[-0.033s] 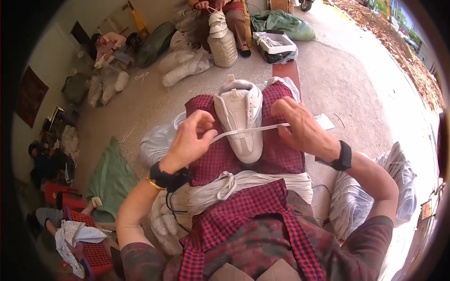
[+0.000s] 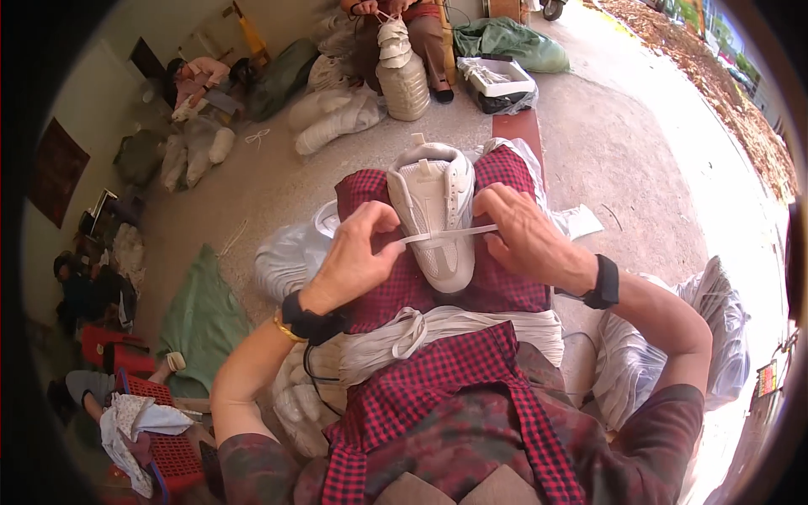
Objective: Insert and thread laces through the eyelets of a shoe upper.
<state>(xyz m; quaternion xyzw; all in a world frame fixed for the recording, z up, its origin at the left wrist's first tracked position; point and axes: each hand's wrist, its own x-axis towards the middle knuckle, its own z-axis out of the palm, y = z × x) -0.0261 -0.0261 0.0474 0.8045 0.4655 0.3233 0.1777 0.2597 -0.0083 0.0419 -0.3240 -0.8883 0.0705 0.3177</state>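
White shoe on red-and-black check

The shoe and its flat lace are white, lying mid-frame on red-and-black checked cloth; black wristbands flank it, a green sack lies at left, a red crate at lower left.

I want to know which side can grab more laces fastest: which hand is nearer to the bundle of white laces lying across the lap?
Left. The left hand holds the lace end just above the bundle of white laces; the right hand sits slightly farther up, beside the white shoe.
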